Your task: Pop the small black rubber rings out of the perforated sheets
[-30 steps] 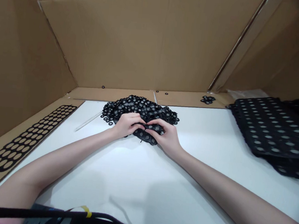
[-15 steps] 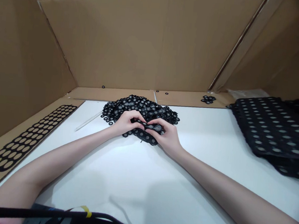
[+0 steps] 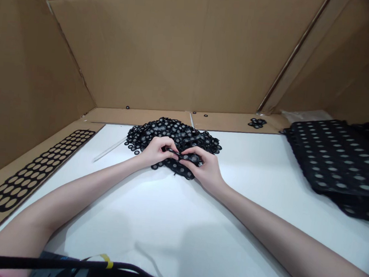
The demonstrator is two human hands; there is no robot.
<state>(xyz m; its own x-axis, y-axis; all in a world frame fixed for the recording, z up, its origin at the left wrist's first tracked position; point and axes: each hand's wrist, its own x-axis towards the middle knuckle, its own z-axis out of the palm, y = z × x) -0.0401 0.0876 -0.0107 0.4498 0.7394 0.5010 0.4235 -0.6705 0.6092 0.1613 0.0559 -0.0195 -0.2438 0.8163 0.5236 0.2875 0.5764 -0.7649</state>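
Left hand (image 3: 158, 150) arched slightly higher than a second ago; right hand (image 3: 208, 169) unmoved. Both pinch the black dotted sheet (image 3: 175, 168), nearside of the ring pile (image 3: 168, 130) by the desk's (image 3: 124, 220) far edge. Reads mid-step.

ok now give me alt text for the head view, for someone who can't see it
A person's left hand and right hand pinch dotted black material by a heap of small round black pieces on a white board. A holed black strip lies at left, dotted black sheets at right, cardboard walls behind.
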